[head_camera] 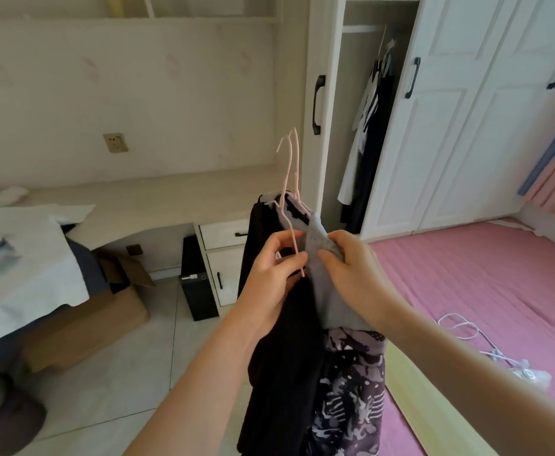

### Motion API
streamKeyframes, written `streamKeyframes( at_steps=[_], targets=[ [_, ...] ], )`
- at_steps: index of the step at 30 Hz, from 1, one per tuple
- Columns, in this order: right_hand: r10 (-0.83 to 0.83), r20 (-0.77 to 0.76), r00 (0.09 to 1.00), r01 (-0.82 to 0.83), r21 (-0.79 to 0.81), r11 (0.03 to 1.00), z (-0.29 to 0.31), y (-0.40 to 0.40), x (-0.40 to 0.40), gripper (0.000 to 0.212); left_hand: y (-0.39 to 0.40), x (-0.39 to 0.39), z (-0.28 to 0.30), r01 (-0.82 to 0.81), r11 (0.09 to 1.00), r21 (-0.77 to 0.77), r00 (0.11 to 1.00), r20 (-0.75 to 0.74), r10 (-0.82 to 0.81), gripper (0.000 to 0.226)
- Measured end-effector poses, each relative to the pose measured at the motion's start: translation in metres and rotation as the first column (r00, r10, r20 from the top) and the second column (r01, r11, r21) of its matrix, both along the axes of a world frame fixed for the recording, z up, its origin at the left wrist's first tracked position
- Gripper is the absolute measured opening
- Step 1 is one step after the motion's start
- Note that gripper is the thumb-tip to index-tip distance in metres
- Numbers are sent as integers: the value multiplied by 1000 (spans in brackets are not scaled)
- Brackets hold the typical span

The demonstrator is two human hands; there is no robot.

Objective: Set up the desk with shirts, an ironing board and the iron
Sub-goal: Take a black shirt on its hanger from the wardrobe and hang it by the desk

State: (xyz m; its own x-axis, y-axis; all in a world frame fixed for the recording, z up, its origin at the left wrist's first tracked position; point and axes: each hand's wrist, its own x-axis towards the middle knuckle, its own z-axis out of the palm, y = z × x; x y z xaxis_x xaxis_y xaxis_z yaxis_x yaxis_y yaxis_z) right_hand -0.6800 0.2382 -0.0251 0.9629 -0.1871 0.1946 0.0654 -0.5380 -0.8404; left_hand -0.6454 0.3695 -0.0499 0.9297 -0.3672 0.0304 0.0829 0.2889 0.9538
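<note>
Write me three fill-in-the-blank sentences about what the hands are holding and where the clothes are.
1. The left hand grips the pink ____ of the garments.
2. The right hand pinches the ____ coloured shirt.
3. A white shirt lies spread at the ____ side of the view.

Missing words: hangers; grey; left

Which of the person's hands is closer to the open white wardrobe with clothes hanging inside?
Right. The right hand, gripping a grey garment, sits just below the open white wardrobe; the left hand, holding pale pink wire hangers, is further left, towards the desk.
</note>
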Motion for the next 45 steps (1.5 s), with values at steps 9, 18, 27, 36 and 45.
streamKeyframes(
  at_steps=[9,18,27,36,45],
  targets=[
    [218,4,976,-217,-101,971,1,1,5,11,6,-14,0,-174,976,134,977,148,154,32],
    [390,86,917,-361,-235,902,-11,22,12,10,28,-29,-7,-443,851,282,889,261,376,39],
    [625,45,780,-585,-302,753,-12,50,25,6,123,-28,-4,-806,360,469,591,654,473,13],
    [739,39,672,-681,-358,639,-11,112,56,9,246,-9,-19,-676,94,730,727,642,244,68],
    [831,262,490,-415,-768,487,-7,208,100,10,362,15,-27,-734,51,677,664,700,263,23]
  ],
)
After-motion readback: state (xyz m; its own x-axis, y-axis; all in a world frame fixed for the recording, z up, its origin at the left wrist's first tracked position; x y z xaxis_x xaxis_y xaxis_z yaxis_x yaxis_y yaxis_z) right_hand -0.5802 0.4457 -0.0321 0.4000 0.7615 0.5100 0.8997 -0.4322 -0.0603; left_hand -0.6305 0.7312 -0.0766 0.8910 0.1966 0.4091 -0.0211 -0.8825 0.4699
